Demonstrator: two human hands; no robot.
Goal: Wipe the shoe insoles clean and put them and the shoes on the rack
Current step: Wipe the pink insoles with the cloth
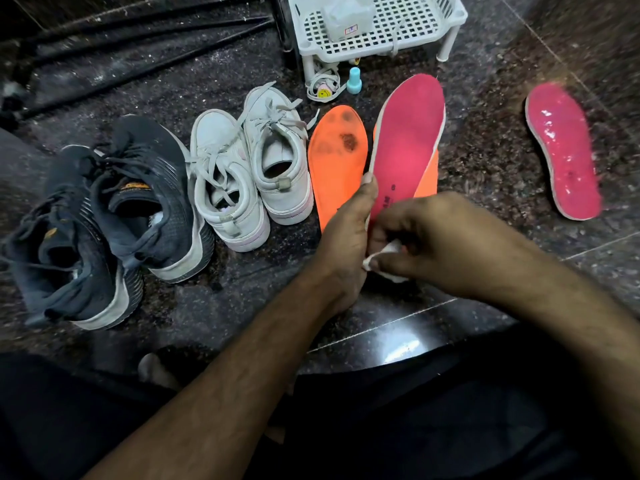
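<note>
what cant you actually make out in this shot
- Second orange insole, head view: mostly hidden behind the held pink insole.
- Wipe: mostly covered by the right hand; its extent is unclear.
- Packet on the rack: label too small to read, top cut by the frame edge.
- Print on the held insole: partly covered by the left hand.

Bare floor (485, 161) between pink insoles (408, 140) (bottle (354, 81) guards rack (381, 46)).

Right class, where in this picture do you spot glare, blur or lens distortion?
Head view: glare on the floor by the knees and the wet pink insole; motion blur streaks the right edge; the wide lens bends the tile lines.
</note>
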